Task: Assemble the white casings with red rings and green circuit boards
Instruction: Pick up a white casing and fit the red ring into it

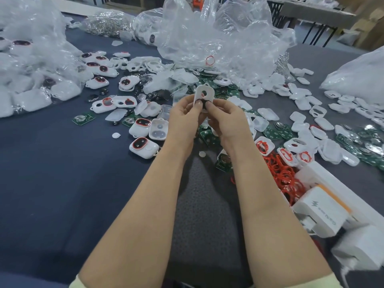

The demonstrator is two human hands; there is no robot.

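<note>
Head cam, one frame: white casing was held up off the table, upright, loop tab on top, round hole showing thru its face. Both the left hand and right hand pinched its lower edge, thumbs on the near face, other fingers curled behind. Small dark part sat betw the two thumbs at the casing's lower opening; couldn't tell what it was or whether it was seated.

All places below are rel. to that held casing:
- Heap of red rings lay well to its right and nearer the camera.
- Scattered green circuit boards lay right under it and out to its right, some w/ silver discs on top.
- Several finished units w/ red-rimmed windows lay to its left and lower.
- Big clear bag rose behind it.
- Many loose casing halves spread to its right.

Handling, my read:
- Casing looked v. light, thin, stiff moulded plastic, smooth so prob. slippery. Best gripped by the outer rim w/ thumb + fingertips, as here, leaving the openings free for inserts. Too hard a squeeze could flex or crack the thin bridge betw the holes.
- Rings prob. soft, floppy, tangle-prone; pick one by its edge.
- Boards prob. stiff and light; take by the edges, not the silver discs.
</note>
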